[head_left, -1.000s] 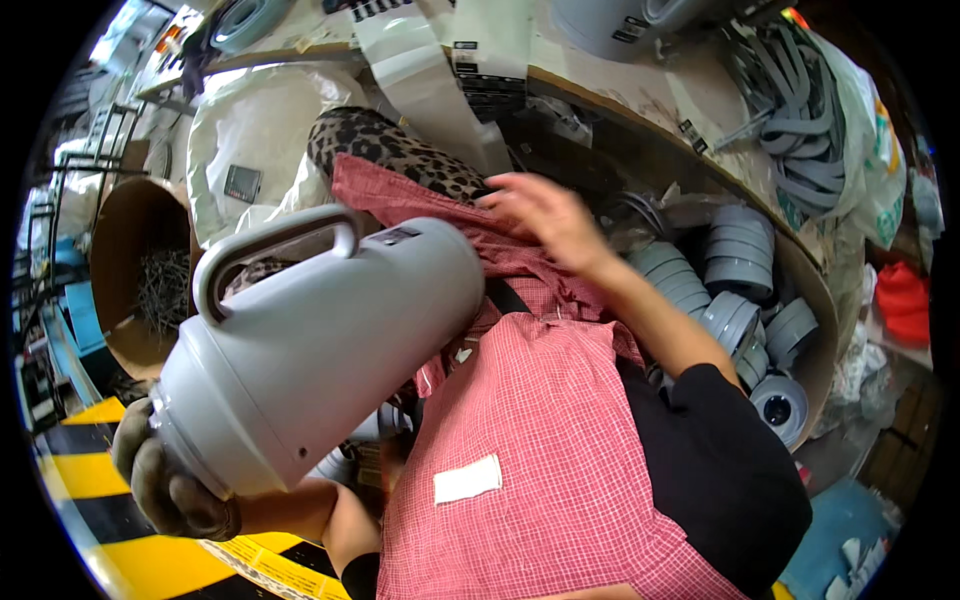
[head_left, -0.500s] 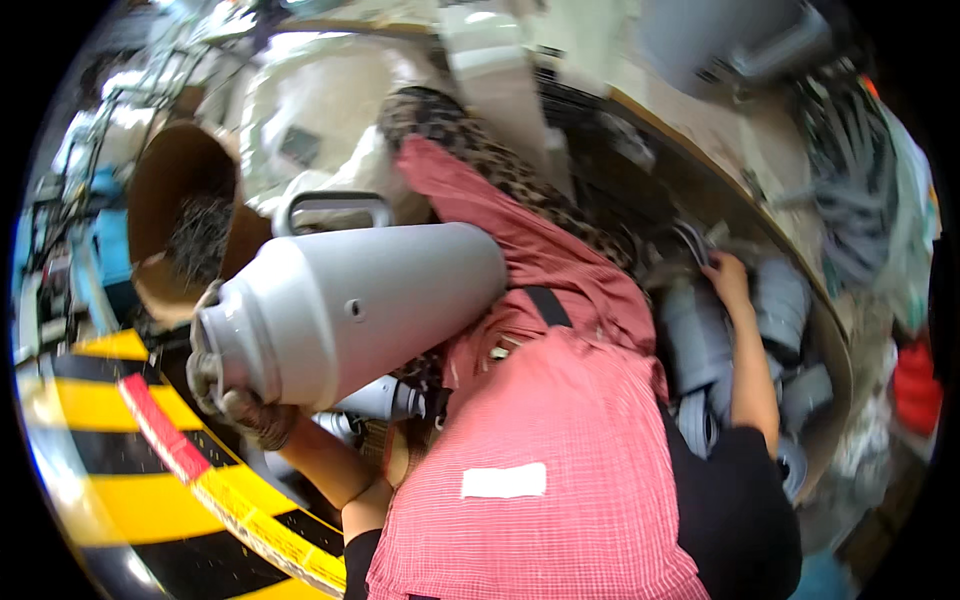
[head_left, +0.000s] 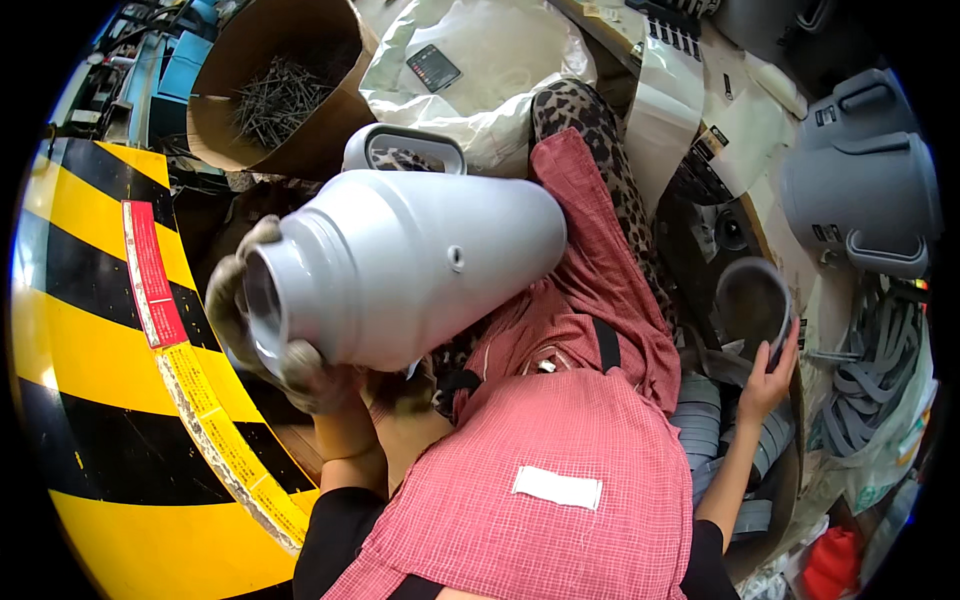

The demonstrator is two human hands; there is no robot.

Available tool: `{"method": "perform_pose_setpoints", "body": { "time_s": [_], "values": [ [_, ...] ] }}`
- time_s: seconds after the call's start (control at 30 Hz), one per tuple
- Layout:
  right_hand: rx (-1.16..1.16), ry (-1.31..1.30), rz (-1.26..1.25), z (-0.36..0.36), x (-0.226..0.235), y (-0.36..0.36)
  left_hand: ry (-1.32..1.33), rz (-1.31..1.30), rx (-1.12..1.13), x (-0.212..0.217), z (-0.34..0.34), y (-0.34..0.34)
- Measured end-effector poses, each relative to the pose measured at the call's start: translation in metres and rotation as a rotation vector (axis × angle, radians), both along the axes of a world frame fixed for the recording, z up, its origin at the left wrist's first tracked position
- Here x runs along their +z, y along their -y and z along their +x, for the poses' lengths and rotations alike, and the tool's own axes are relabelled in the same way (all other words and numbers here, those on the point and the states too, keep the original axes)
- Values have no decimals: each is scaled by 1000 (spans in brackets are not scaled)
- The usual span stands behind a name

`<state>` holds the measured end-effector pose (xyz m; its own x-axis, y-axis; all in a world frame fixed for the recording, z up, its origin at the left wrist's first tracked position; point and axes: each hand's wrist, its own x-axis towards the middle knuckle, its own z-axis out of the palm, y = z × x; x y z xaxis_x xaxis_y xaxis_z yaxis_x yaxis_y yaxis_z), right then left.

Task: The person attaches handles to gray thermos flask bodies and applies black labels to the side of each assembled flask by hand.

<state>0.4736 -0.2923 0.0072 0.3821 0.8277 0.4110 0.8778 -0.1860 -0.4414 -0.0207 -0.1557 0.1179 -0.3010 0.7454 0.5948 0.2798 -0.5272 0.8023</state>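
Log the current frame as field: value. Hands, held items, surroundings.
left hand: gloved, gripping the mouth end of a glossy grey tapered vessel with a loop handle
vessel pose: on its side over the lap, mouth toward the left
right hand: bare, holding a round grey part with a thin rim
below right hand: stacked round grey parts
far left: brown round cardboard container, thin dark pins inside
near left: yellow-and-black striped surface

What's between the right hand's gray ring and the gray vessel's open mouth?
The gray vessel's body; its open mouth faces left, away from the gray ring in the right hand. The red apron and patterned trousers show between, seemingly lower.
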Motion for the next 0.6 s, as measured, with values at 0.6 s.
{"method": "perform_pose_setpoints", "body": {
  "time_s": [0.6],
  "values": [
    [1097,-2090,393,-214,95,-214,-430,90,-145,-19,40,13]
  ]
}}
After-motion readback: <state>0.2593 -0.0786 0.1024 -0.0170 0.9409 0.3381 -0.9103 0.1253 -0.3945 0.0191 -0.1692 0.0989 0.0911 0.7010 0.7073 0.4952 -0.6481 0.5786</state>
